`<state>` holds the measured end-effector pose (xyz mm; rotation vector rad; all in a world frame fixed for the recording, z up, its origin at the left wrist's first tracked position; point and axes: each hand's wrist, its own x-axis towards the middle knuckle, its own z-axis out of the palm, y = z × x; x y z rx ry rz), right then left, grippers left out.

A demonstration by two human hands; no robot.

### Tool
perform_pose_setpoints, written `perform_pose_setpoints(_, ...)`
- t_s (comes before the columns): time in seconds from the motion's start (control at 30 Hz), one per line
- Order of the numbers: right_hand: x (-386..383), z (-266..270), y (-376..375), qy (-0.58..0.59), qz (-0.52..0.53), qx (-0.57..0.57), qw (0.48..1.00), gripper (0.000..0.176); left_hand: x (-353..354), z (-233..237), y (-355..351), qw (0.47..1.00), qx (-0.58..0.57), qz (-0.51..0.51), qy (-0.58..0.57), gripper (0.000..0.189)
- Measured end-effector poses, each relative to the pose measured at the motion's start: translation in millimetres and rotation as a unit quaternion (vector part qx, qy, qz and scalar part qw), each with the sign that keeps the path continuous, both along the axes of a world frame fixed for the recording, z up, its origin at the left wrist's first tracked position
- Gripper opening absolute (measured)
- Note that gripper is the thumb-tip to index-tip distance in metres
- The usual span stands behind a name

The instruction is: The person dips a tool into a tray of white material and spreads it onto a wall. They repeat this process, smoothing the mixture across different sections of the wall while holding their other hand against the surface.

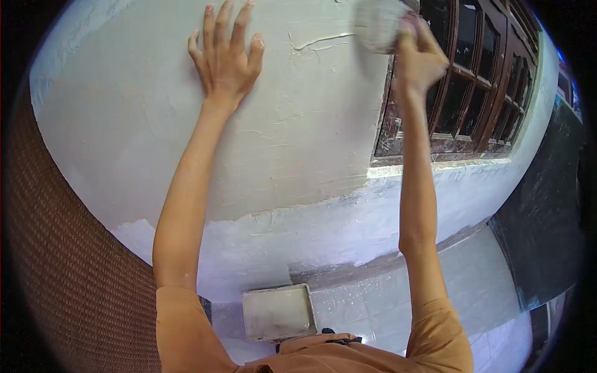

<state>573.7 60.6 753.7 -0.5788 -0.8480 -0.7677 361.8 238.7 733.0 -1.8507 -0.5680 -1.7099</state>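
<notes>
My left hand lies flat on the grey plastered wall, fingers spread and pointing up, holding nothing. My right hand is raised high and grips a flat, putty-smeared tool, pressing it against the wall just left of the window frame. A raised ridge of wet putty runs left of the tool. The tool's upper edge is cut off by the frame.
A dark brown wooden window with several panes sits to the right. The wall's lower band is whiter. A putty-coated square tray rests on the tiled floor below. A brown woven surface fills the left.
</notes>
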Motion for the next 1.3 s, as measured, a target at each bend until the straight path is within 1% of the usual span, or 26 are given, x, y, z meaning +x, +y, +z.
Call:
perform_pose_setpoints(0.07,13,4,-19,0.013,0.013,0.025,1.000,0.028,2,1,1,1.000,0.016,-0.026,0.003,0.062)
perform_pose_setpoints(0.13,-17,4,-10,-0.031,0.084,-0.004,0.996,0.028,1,0,2,1.000,0.007,-0.008,0.005,0.062)
perform_pose_setpoints(0.2,-59,-2,4,0.034,0.016,-0.177,0.984,0.025,1,-1,1,1.000,0.000,0.005,0.010,0.062)
perform_pose_setpoints(0.27,-80,-6,10,0.017,0.022,-0.218,0.976,0.030,-3,1,2,1.000,-0.003,0.000,0.011,0.062)
perform_pose_setpoints(0.3,-35,-12,26,-0.079,-0.102,-0.117,0.985,0.030,-3,0,2,1.000,-0.003,0.001,0.012,0.062)
perform_pose_setpoints(0.33,-16,-13,9,0.011,-0.080,-0.169,0.982,0.033,-1,-1,3,1.000,0.007,0.004,0.008,0.062)
perform_pose_setpoints(0.37,13,-13,2,-0.046,-0.056,-0.083,0.994,0.033,0,0,3,1.000,0.017,0.008,0.003,0.062)
perform_pose_setpoints(0.43,12,-13,-34,0.028,0.037,-0.037,0.998,0.023,1,1,2,1.000,0.021,-0.005,-0.002,0.062)
perform_pose_setpoints(0.47,21,-14,-38,0.056,0.025,0.001,0.998,0.022,2,1,0,0.999,0.025,-0.019,-0.002,0.063)
perform_pose_setpoints(0.53,4,-18,-29,0.005,0.076,-0.022,0.997,0.028,1,1,-1,1.000,0.022,-0.007,-0.005,0.063)
perform_pose_setpoints(0.57,-8,-23,-16,-0.017,0.095,-0.081,0.992,0.030,2,1,-2,1.000,0.019,0.006,-0.007,0.063)
perform_pose_setpoints(0.6,-11,-28,4,-0.070,0.044,-0.076,0.994,0.032,2,1,-2,1.000,0.020,0.002,-0.005,0.063)
perform_pose_setpoints(0.67,-44,-37,21,-0.007,0.204,-0.161,0.966,0.037,0,0,-1,0.999,0.000,0.044,-0.007,0.064)
perform_pose_setpoints(0.73,-17,-38,15,-0.008,0.010,-0.142,0.990,0.033,0,0,-1,0.999,0.005,0.044,-0.004,0.064)
perform_pose_setpoints(0.77,6,-38,3,-0.002,-0.016,-0.121,0.992,0.034,0,0,-1,0.999,0.008,0.042,-0.004,0.064)
perform_pose_setpoints(0.83,21,-34,-25,0.084,0.072,-0.030,0.993,0.030,2,-1,-5,0.999,0.008,0.044,-0.010,0.064)
perform_pose_setpoints(0.87,28,-33,-33,0.059,0.102,-0.013,0.993,0.029,3,-1,-7,0.999,0.004,0.044,-0.012,0.064)
perform_pose_setpoints(0.93,-7,-29,-30,0.046,0.110,-0.036,0.992,0.029,2,-1,-5,0.999,0.003,0.048,-0.013,0.064)
perform_pose_setpoints(0.97,-4,-33,-7,0.008,0.061,-0.058,0.996,0.031,3,-2,-5,0.999,0.003,0.049,-0.013,0.064)
perform_pose_setpoints(1.0,-28,-36,3,-0.016,0.095,-0.121,0.988,0.033,2,-2,-5,0.999,0.002,0.046,-0.011,0.064)
perform_pose_setpoints(1.03,-34,-42,27,-0.024,0.153,-0.127,0.980,0.036,0,-2,-3,0.999,-0.007,0.036,-0.011,0.064)
perform_pose_setpoints(1.07,-54,-41,27,-0.003,0.169,-0.171,0.971,0.039,-2,-1,-2,0.999,-0.015,0.028,-0.012,0.064)
perform_pose_setpoints(1.17,0,-41,16,-0.013,-0.039,-0.097,0.994,0.033,-2,-1,-1,1.000,-0.012,0.024,-0.013,0.063)
perform_pose_setpoints(1.2,2,-39,-6,0.060,0.055,-0.086,0.993,0.032,-2,-1,0,0.999,-0.011,0.028,-0.017,0.063)
perform_pose_setpoints(1.27,12,-37,-28,0.053,0.115,0.011,0.992,0.031,2,-2,1,1.000,-0.007,-0.002,-0.016,0.063)
perform_pose_setpoints(1.3,6,-35,-28,0.049,0.109,0.003,0.993,0.031,1,-1,2,1.000,-0.008,-0.002,-0.017,0.063)
